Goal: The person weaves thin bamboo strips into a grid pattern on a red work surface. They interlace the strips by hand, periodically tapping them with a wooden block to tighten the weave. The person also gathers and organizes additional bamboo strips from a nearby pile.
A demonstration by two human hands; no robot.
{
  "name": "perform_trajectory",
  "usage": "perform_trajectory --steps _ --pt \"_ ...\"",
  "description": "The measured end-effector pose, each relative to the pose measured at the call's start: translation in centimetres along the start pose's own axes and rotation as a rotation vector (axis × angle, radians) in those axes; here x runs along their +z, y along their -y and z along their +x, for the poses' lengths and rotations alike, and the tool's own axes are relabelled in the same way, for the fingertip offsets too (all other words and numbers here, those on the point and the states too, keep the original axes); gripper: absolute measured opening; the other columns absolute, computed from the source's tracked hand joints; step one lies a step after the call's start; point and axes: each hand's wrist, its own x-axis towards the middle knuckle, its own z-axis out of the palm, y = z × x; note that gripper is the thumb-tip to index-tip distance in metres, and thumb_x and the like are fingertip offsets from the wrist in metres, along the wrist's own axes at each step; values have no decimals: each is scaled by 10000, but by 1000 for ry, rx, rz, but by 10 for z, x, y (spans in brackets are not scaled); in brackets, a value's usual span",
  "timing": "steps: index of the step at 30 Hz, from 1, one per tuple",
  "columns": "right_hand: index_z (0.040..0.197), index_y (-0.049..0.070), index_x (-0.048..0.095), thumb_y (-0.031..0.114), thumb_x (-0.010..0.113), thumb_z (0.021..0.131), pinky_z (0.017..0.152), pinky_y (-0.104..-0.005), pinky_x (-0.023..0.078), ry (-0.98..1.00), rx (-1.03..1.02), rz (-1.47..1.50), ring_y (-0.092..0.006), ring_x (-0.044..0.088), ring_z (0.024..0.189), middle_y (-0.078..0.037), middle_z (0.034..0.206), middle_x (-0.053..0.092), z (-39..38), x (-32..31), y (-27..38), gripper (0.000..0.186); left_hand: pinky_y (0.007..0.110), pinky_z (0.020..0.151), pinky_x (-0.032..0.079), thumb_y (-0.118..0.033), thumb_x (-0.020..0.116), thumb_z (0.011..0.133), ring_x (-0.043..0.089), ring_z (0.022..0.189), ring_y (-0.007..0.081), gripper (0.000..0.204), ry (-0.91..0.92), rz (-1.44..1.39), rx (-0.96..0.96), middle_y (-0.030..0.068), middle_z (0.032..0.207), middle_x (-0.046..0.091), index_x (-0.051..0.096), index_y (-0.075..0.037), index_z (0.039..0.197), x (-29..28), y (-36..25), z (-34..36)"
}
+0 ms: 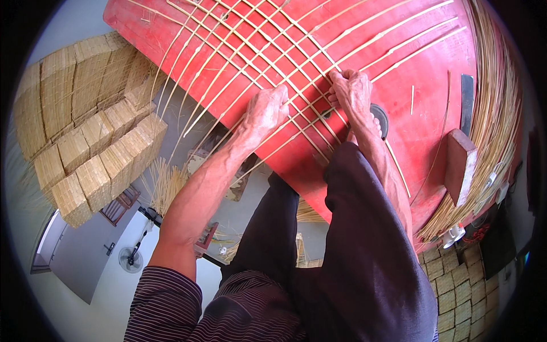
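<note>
An open lattice of pale, thin cane-like strips (244, 69) lies across a red board (419, 151), its loose ends running past the board's left edge. My left hand (266, 111) is closed at the near left side of the lattice, fingers curled round a strip; the fingertips are partly hidden. On the right, my right hand (350, 91) pinches a strip at the lattice's right edge, its wrist bent over my raised knee. Part of my bare foot shows beside that wrist, near a dark round disc (380, 120).
A reddish block (460, 165) and a dark flat bar (467, 102) lie on the board's right. Beyond them curves a long bundle of loose strips (494, 85). Stacked tan bundles (97, 134) stand at left, above a fan (130, 259). More bundles (461, 285) lie lower right.
</note>
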Motion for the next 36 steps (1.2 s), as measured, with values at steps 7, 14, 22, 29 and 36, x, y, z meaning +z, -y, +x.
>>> perform_trajectory --steps 7,14,22,29,36 --pt "717 -57 682 256 613 863 571 -337 571 -6 -13 13 -212 682 499 -145 540 655 1 3 -8 352 363 559 487 1 631 760 604 562 237 120 33 -93 25 106 607 561 535 -11 832 -1 6 1" --pt "721 -58 685 264 629 871 550 -332 565 -7 -36 17 -203 681 498 -139 543 658 3 3 -13 360 346 561 494 12 637 765 609 567 189 116 50 -74 11 98 610 578 544 -13 830 0 7 2" --pt "714 -53 686 269 643 883 533 -334 563 3 -41 48 -202 674 482 -133 531 650 0 1 -9 366 337 537 467 16 648 750 579 543 163 133 53 -90 27 73 590 552 537 -21 812 0 8 4" --pt "712 -60 679 258 643 888 530 -334 565 7 -44 44 -203 672 485 -138 541 650 0 0 -9 365 335 543 469 8 638 745 586 549 175 120 59 -88 40 78 586 542 532 -24 792 -2 7 5" --pt "1011 -51 697 214 609 944 525 -300 561 14 64 146 -162 700 609 -122 718 712 -13 -28 -5 288 346 537 463 -42 656 785 597 540 206 120 49 -32 77 97 576 549 539 -19 799 -3 4 5"
